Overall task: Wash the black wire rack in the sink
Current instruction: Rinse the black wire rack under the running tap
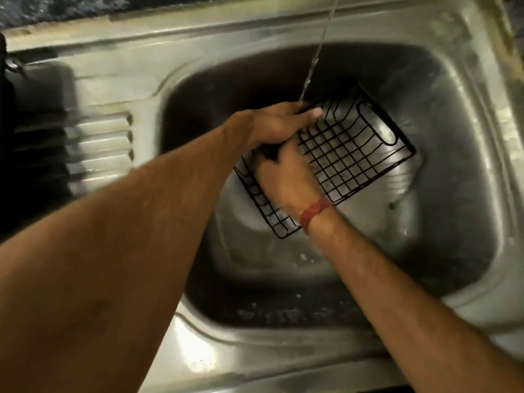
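A steel sink (465, 154) filled most of the frame, its basin wet and dim. A black wire rack (348, 154) sat inside the basin at the centre of the frame, tilted so that its grid faced up and toward the camera, with one short end near the right wall of the basin and the other end lower, toward the middle. A looped wire handle showed at the rack's upper right end.

The left hand (279, 124) reached in from the lower left of the frame and lay over the rack's upper left edge. Its fingers (310, 112) were pressed together and curled round the rim wire, gripping it. The right hand (286, 177) came in from the lower right and lay directly below the left hand, on the grid. Its fingers were hidden beneath the left hand and blurred, so whether they were spread, closed or holding something dark against the wires could not be told. A red thread band (314, 212) circled the right wrist.

A thin stream of water (314, 58) fell from the top centre of the frame and landed at the left hand's knuckles, where they met the rack. The ribbed draining board (102, 146) of the sink lay at the left, partly in shadow. A strip of dark speckled bench (56, 8) ran along the upper left edge.
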A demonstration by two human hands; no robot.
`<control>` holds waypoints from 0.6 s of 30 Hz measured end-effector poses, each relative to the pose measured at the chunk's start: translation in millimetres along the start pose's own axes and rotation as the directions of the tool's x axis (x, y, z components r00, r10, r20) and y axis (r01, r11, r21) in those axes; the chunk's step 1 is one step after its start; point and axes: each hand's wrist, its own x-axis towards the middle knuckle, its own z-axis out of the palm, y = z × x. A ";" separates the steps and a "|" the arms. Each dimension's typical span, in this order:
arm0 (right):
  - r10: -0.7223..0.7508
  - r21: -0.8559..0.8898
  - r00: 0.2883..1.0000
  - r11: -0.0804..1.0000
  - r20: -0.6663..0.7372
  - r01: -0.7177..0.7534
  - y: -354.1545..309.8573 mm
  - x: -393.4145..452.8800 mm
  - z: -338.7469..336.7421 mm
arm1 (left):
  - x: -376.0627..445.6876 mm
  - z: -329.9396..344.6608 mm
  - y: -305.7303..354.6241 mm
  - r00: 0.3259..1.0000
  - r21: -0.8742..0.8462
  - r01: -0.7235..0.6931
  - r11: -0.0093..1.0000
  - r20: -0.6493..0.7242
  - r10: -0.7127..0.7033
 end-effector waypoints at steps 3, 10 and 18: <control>0.032 -0.098 0.972 0.995 0.235 -0.009 7.0 -29.8 27.6 | -9.3 8.9 -16.3 0.994 -0.135 0.059 0.989 -0.083 -0.071; -0.123 -0.348 0.927 0.903 0.355 0.254 39.6 -56.4 6.0 | -38.0 45.7 -43.6 0.946 -0.428 0.009 0.904 -0.289 -0.146; 0.121 0.151 0.939 0.972 0.323 -0.178 23.1 -29.5 -52.7 | -65.7 86.8 -53.7 0.820 -0.435 0.022 0.900 -0.507 -0.265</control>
